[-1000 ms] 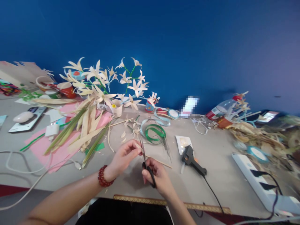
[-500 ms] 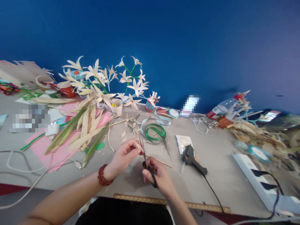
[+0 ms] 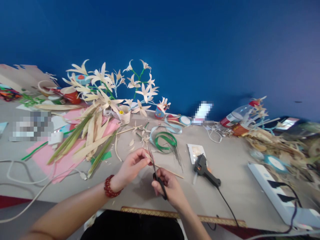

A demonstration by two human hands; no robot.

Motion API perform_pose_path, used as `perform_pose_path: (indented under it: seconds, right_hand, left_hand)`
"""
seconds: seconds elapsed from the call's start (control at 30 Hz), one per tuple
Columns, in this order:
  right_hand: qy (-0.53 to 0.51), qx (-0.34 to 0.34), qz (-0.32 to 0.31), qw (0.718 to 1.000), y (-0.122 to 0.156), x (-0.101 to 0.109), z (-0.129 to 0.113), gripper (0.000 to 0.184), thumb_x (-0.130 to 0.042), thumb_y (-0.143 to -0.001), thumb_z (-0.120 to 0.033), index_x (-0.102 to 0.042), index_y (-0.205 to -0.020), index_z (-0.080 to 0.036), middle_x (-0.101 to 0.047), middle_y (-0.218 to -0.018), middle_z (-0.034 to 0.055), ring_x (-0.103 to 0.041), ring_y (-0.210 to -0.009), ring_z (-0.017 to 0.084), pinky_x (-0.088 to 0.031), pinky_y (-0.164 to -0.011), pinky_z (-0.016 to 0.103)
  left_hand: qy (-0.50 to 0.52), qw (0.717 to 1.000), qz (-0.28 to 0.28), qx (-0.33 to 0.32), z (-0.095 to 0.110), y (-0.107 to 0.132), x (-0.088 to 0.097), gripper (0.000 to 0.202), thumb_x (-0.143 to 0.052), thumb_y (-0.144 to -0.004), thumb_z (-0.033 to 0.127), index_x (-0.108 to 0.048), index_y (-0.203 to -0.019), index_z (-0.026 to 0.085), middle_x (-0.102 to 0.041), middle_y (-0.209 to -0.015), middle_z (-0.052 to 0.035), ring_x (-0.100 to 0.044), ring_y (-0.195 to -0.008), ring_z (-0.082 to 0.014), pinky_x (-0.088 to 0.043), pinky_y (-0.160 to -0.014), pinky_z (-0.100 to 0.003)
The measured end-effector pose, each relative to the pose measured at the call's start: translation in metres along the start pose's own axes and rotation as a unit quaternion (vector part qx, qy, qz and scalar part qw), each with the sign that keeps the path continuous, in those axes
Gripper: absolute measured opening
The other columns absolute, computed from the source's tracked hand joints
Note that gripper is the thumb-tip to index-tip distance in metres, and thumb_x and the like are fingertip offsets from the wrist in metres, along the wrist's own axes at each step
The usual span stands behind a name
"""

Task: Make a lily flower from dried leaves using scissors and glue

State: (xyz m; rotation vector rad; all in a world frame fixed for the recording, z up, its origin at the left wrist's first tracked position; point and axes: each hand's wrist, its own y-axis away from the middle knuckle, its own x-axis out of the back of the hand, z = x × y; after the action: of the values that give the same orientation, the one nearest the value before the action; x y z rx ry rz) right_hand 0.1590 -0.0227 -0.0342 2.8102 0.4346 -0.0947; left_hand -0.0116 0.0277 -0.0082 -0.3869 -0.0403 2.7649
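My right hand [image 3: 168,187] is closed round the black handles of a pair of scissors [image 3: 162,186], whose blades point up and away from me. Against the blades, my left hand [image 3: 135,165] pinches a small pale piece, probably corn husk; the fingers mostly hide it. A red bead bracelet [image 3: 111,187] circles the left wrist. Just beyond the hands lie small cut petals [image 3: 131,142] and a coil of green ribbon [image 3: 166,140] with thin wires [image 3: 178,156]. A thin stick [image 3: 175,174] lies behind the right hand.
Husk flowers [image 3: 102,78] stand at the back left, above husk strips [image 3: 93,133] and pink paper [image 3: 45,160]. To the right are a black glue gun [image 3: 206,170] with its cord, a white power strip [image 3: 268,190], a plastic bottle [image 3: 233,116] and a husk pile [image 3: 275,143].
The scissors and my right hand have shifted very slightly; the blades look closer together. My left hand keeps its pinch in nearly the same place.
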Motion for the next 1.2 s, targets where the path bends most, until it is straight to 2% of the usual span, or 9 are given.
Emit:
perform_pose_path:
  seconds: [0.43, 0.53, 0.6, 0.67, 0.73, 0.83, 0.97, 1.07, 1.2]
  right_hand:
    - [0.024, -0.010, 0.003, 1.000, -0.003, 0.006, 0.005, 0.050, -0.079, -0.063, -0.054, -0.041, -0.067, -0.021, -0.048, -0.046, -0.0086, -0.041, -0.039, 0.007, -0.028, -0.040, 0.018]
    - [0.066, -0.010, 0.021, 0.998, -0.004, 0.016, 0.004, 0.050, -0.072, -0.067, -0.060, -0.039, -0.066, -0.022, -0.048, -0.045, -0.0073, -0.043, -0.038, 0.009, -0.030, -0.040, 0.020]
    - [0.154, 0.008, 0.061, 0.986, -0.004, 0.026, 0.000, 0.048, -0.067, -0.072, -0.061, -0.039, -0.067, -0.023, -0.050, -0.047, -0.0056, -0.047, -0.041, 0.011, -0.030, -0.043, 0.021]
    - [0.307, 0.034, 0.127, 0.943, -0.003, 0.037, -0.007, 0.043, -0.066, -0.074, -0.058, -0.042, -0.068, -0.022, -0.054, -0.053, -0.0037, -0.052, -0.048, 0.014, -0.030, -0.046, 0.022]
    - [0.470, 0.042, 0.182, 0.863, -0.001, 0.046, -0.015, 0.033, -0.067, -0.076, -0.049, -0.049, -0.073, -0.022, -0.059, -0.061, -0.0021, -0.056, -0.055, 0.016, -0.028, -0.049, 0.023]
    - [0.624, 0.025, 0.196, 0.756, 0.000, 0.053, -0.024, 0.018, -0.067, -0.076, -0.037, -0.057, -0.083, -0.024, -0.066, -0.072, -0.0006, -0.061, -0.062, 0.018, -0.025, -0.050, 0.024]
    - [0.708, 0.024, 0.170, 0.685, -0.007, 0.055, -0.028, 0.022, -0.066, -0.077, -0.043, -0.059, -0.081, -0.023, -0.068, -0.085, 0.0035, -0.064, -0.070, 0.021, -0.020, -0.049, 0.026]
    - [0.707, -0.012, 0.148, 0.691, -0.016, 0.060, -0.028, 0.029, -0.070, -0.073, -0.047, -0.058, -0.079, -0.022, -0.067, -0.081, 0.0035, -0.062, -0.065, 0.020, -0.018, -0.049, 0.026]
    - [0.640, -0.035, 0.089, 0.762, -0.024, 0.073, -0.031, 0.028, -0.077, -0.066, -0.038, -0.056, -0.074, -0.022, -0.063, -0.068, -0.0015, -0.058, -0.062, 0.017, -0.023, -0.050, 0.024]
  left_hand:
    - [-0.018, 0.999, -0.035, -0.004, 0.001, -0.003, 0.005, 0.014, -0.057, -0.086, 0.024, -0.056, -0.075, 0.016, -0.060, -0.081, -0.0022, -0.055, -0.078, -0.0144, -0.044, -0.076, -0.028]
    - [-0.030, 0.999, -0.036, 0.001, 0.001, -0.003, 0.007, 0.013, -0.057, -0.087, 0.023, -0.057, -0.077, 0.015, -0.062, -0.088, -0.0045, -0.057, -0.083, -0.0156, -0.044, -0.078, -0.028]
    - [-0.036, 0.999, -0.033, 0.010, -0.001, -0.002, 0.008, 0.013, -0.056, -0.087, 0.022, -0.058, -0.077, 0.015, -0.063, -0.095, -0.0062, -0.058, -0.087, -0.0164, -0.044, -0.078, -0.028]
    - [-0.037, 0.999, -0.033, 0.018, -0.002, -0.002, 0.008, 0.013, -0.057, -0.087, 0.021, -0.058, -0.076, 0.015, -0.063, -0.095, -0.0059, -0.058, -0.086, -0.0156, -0.044, -0.078, -0.027]
    - [-0.037, 0.998, -0.039, 0.017, -0.004, -0.004, 0.008, 0.014, -0.057, -0.087, 0.021, -0.058, -0.075, 0.015, -0.062, -0.089, -0.0046, -0.057, -0.081, -0.0143, -0.044, -0.077, -0.027]
    - [-0.065, 0.997, -0.036, -0.012, -0.008, -0.005, 0.008, 0.013, -0.058, -0.087, 0.023, -0.060, -0.077, 0.015, -0.062, -0.083, -0.0041, -0.057, -0.078, -0.0145, -0.045, -0.074, -0.027]
    - [-0.181, 0.974, -0.012, -0.135, -0.012, -0.005, 0.009, 0.008, -0.060, -0.086, 0.019, -0.064, -0.080, 0.016, -0.064, -0.081, -0.0056, -0.059, -0.080, -0.0168, -0.047, -0.076, -0.030]
    - [-0.239, 0.944, -0.022, -0.227, -0.011, -0.002, 0.011, 0.009, -0.061, -0.084, 0.011, -0.067, -0.086, 0.017, -0.065, -0.083, -0.0059, -0.061, -0.082, -0.0169, -0.049, -0.077, -0.031]
    - [-0.273, 0.916, -0.022, -0.292, -0.009, 0.000, 0.013, 0.020, -0.061, -0.082, 0.005, -0.067, -0.096, 0.019, -0.064, -0.088, -0.0065, -0.062, -0.082, -0.0163, -0.051, -0.073, -0.029]
